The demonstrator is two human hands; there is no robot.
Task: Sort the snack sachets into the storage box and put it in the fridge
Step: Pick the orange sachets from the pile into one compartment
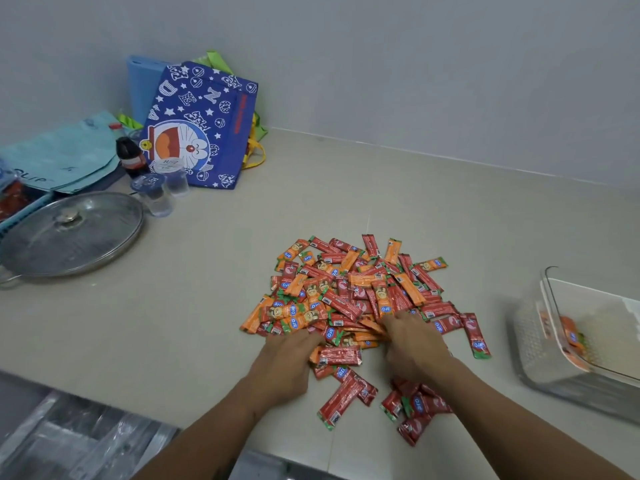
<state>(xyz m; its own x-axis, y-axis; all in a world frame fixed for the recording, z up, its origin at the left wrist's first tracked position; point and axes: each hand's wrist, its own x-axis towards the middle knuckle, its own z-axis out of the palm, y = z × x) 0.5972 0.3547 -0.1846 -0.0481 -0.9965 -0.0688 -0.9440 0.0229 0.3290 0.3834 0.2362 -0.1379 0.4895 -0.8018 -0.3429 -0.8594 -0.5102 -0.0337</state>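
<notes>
Sorting step going on: both hands digging in sachets [353, 299] piled on worktop [194, 306].
Left hand [287, 358] grip: fingers tucked under pile, cannot tell.
Right hand [412, 344] grip: same, cannot tell.
Box [588, 344] sitting at right, few sachets inside.
Next, likely: picking one colour, carrying to box.
Reading "aro" on sachets.

The pile of sachets [353, 299] lies on the bench [207, 306] straight before me, with my left hand [287, 362] and right hand [415, 348] on its near edge. The storage box [581, 344] stands to the right, a few sachets in it. Far left sits a pan lid [69, 233]; behind it two cups [162, 188], a bottle [130, 159] and a bag [201, 126] against the wall.
</notes>
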